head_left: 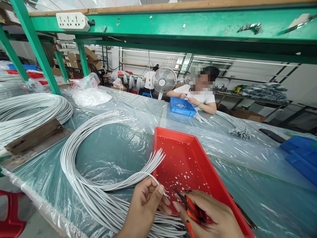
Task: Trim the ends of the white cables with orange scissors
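Observation:
My left hand [146,201] pinches the end of one white cable [151,177] between thumb and fingers, just over the near left edge of a red tray [198,155]. My right hand [210,215] is closed around orange-handled wire strippers [188,206], whose jaws point at the cable tip. A large looped bundle of white cables [74,165] lies on the plastic-covered table to the left, its cut ends fanned toward the tray. White scraps of insulation litter the tray floor.
A second cable bundle [29,112] and a brown metal jig [34,135] lie at the far left. Across the table a person works over a blue tray [182,107], with a fan [163,80] beside them. Blue trays [302,158] sit at the right. A green frame runs overhead.

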Tool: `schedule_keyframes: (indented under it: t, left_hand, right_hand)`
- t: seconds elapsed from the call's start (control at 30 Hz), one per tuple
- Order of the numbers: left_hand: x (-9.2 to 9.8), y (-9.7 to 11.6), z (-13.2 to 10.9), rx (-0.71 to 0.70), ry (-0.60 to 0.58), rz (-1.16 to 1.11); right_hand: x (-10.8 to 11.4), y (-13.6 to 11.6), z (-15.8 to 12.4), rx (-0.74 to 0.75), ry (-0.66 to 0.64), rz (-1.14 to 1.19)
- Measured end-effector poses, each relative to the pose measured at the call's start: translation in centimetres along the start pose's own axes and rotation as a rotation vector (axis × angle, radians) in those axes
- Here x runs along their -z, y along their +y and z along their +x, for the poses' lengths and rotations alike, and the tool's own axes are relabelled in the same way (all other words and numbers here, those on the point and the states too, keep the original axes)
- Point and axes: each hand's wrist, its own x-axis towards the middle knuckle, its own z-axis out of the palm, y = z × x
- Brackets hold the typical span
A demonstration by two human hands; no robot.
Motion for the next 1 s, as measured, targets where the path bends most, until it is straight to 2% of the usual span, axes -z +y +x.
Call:
schedule_keyframes:
  t: [0.13, 0.33, 0.5, 1.0]
  left_hand:
    - [0.0, -0.1, 0.3, -0.007, 0.03, 0.043]
    - [0.0, 0.1, 0.2, -0.005, 0.062, 0.082]
    - [-0.1, 0.1, 0.3, 0.007, 0.072, 0.11]
    - [-0.3, 0.1, 0.0, -0.018, 0.086, 0.143]
  right_hand:
    - [-0.3, 0.5, 0.5, 0.057, -0.09, 0.017]
    - [-0.1, 0.2, 1.3, 0.236, 0.048, -0.086]
    - [-0.2, -0.4, 1.8, 0.266, 0.103, -0.104]
    - [-0.6, -0.7, 2.3, 0.324, 0.079, -0.153]
